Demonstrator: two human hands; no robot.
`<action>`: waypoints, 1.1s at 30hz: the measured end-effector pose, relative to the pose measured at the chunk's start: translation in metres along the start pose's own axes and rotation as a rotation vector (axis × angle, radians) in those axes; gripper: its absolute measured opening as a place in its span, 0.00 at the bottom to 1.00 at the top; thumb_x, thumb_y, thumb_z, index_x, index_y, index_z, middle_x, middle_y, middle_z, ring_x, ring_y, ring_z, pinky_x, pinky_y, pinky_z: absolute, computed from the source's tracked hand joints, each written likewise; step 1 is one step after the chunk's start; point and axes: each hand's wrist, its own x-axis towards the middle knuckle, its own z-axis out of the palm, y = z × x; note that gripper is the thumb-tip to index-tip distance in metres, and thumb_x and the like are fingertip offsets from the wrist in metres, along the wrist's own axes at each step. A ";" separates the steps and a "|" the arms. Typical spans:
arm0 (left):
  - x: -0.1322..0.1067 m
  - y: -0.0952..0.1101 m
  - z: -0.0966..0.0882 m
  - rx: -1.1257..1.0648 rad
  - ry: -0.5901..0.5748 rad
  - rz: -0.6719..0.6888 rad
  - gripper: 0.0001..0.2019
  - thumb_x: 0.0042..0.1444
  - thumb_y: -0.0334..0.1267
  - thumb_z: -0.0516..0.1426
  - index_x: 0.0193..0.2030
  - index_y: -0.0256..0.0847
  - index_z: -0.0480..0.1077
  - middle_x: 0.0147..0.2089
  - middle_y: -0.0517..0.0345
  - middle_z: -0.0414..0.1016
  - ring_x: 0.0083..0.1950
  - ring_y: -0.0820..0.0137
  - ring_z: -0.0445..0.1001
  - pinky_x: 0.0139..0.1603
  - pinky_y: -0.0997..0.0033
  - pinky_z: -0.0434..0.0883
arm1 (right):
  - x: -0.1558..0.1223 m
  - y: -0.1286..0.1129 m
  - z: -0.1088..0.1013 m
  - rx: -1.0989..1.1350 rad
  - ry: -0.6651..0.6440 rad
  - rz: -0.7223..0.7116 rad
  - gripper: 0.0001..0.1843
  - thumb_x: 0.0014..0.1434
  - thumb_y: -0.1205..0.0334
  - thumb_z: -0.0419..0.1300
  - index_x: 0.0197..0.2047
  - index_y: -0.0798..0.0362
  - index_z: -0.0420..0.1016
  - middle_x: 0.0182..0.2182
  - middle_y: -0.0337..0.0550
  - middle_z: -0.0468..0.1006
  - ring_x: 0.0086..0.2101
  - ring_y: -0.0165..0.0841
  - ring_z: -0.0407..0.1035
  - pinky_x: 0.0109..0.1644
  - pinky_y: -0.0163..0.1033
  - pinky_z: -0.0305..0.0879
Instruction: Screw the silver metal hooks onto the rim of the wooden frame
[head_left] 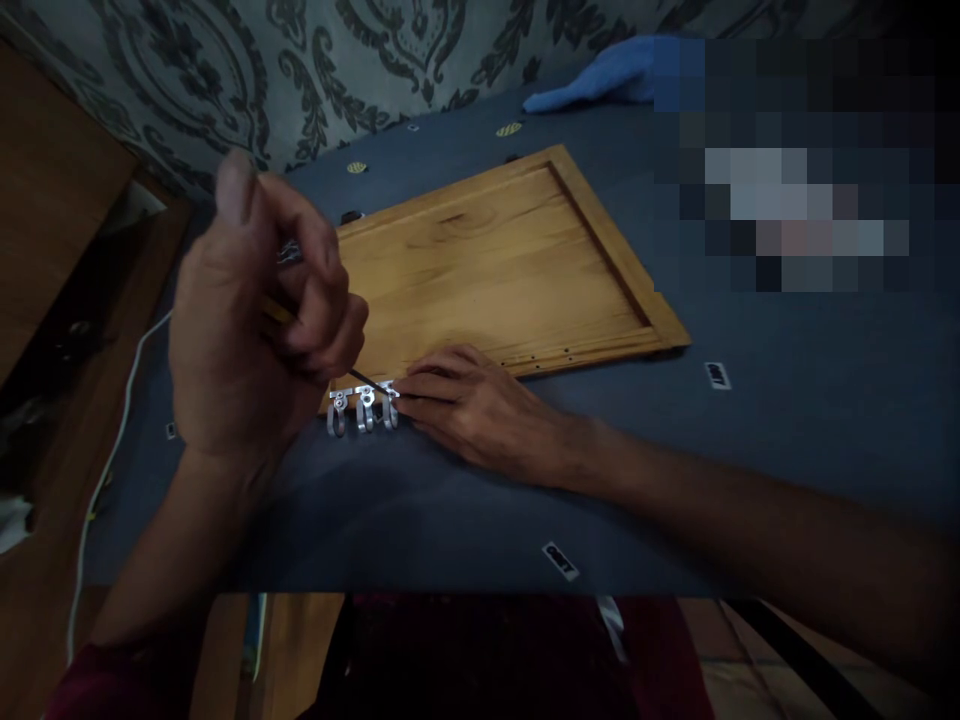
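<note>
Centrally, wooden panel (pixel 480 260): lies flat on the dark blue-grey tabletop (pixel 450 530), its raised frame bordering a recessed, grained middle; small dark holes dot its near edge toward the right.
Metal hooks (pixel 365 405): three silvery curved pieces on a narrow strip, set at the left part of the panel's near edge, their loops hanging toward the person.
Left hand (pixel 262 290): raised over the panel's near-left corner, fingers curled shut around a tool's yellow handle, thumb standing upward; a maroon sleeve (pixel 127 680) shows farther down that arm.
Screwdriver-like tool (pixel 367 380): its thin dark shaft slants down from the left fist to the rightmost hook at the panel's near edge; the very tip is too small to make out.
Right hand (pixel 480 410): lies low across the panel's near edge, fingers close together and pointing left, fingertips beside the rightmost hook; whether they pinch anything, one cannot tell.
Blue cloth (pixel 600 75): lies beyond the panel's far-right corner, partly lost behind a pixelated patch.
Stickers: yellow ovals (pixel 508 130) sit beyond the panel's far edge; a black-and-white label (pixel 717 376) lies to its right, another (pixel 560 561) nearer the person.
White cable (pixel 131 385): runs down well to the left of the panel.
Patterned wall (pixel 352 60): dark, ornate motifs rise behind the panel.
</note>
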 end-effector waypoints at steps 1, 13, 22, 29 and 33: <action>0.000 -0.001 0.001 0.004 0.006 -0.008 0.30 0.75 0.34 0.36 0.24 0.36 0.68 0.14 0.69 0.44 0.13 0.80 0.37 0.13 0.80 0.46 | 0.000 0.000 0.000 -0.001 0.002 -0.001 0.11 0.70 0.68 0.57 0.51 0.55 0.79 0.49 0.48 0.83 0.53 0.43 0.69 0.58 0.51 0.63; 0.001 -0.022 -0.008 -0.045 -0.028 0.049 0.18 0.62 0.45 0.62 0.24 0.39 0.70 0.14 0.72 0.43 0.12 0.83 0.36 0.09 0.79 0.41 | 0.001 0.000 -0.001 -0.012 -0.009 0.000 0.11 0.70 0.68 0.57 0.51 0.55 0.79 0.50 0.48 0.83 0.52 0.44 0.69 0.58 0.52 0.64; -0.002 -0.025 -0.010 -0.042 -0.066 0.049 0.17 0.66 0.43 0.59 0.25 0.40 0.69 0.15 0.70 0.44 0.13 0.81 0.39 0.11 0.80 0.42 | 0.002 0.000 -0.002 -0.023 -0.005 -0.002 0.12 0.71 0.67 0.56 0.51 0.56 0.80 0.49 0.49 0.83 0.51 0.43 0.69 0.56 0.51 0.65; -0.005 -0.023 -0.011 -0.036 -0.186 0.025 0.19 0.67 0.46 0.58 0.26 0.39 0.70 0.14 0.69 0.45 0.12 0.81 0.41 0.12 0.79 0.44 | 0.001 0.001 -0.002 -0.005 -0.007 -0.013 0.13 0.71 0.68 0.55 0.51 0.55 0.80 0.49 0.49 0.83 0.52 0.44 0.68 0.56 0.52 0.65; -0.005 -0.023 -0.015 -0.030 -0.325 0.017 0.19 0.67 0.47 0.57 0.28 0.40 0.74 0.14 0.68 0.49 0.12 0.81 0.42 0.11 0.78 0.44 | 0.000 0.001 -0.001 0.003 -0.011 -0.009 0.12 0.71 0.67 0.56 0.52 0.56 0.79 0.50 0.48 0.83 0.52 0.44 0.68 0.56 0.51 0.65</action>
